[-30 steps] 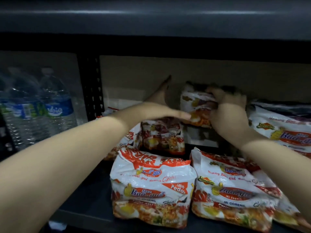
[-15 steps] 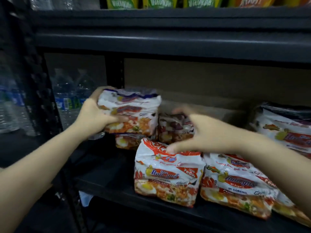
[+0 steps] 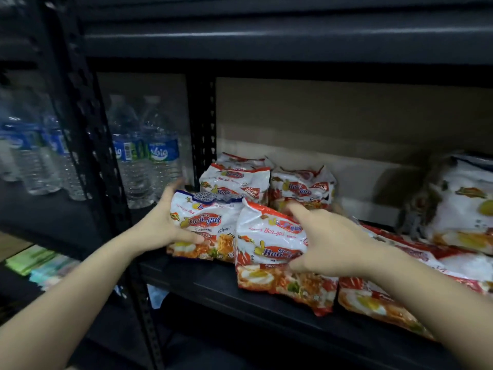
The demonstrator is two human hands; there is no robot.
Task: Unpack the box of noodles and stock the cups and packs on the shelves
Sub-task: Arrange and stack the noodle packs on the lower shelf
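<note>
Lowered since half a second ago, the blue-topped noodle pack now sits at the shelf's left front, still gripped by the left hand.

Nearest, the dark metal shelf shows a bare strip along its front edge below the packs. Left fingers wrap the crinkly plastic pack, thumb across its face, its base touching the shelf board. The right hand lies on the red-topped pack just beside it, fingers spread wide, index finger pointing back. Behind stand two more glossy packs, with open room toward the cardboard back panel. Past the perforated upright, clear ribbed water bottles stand.
</note>
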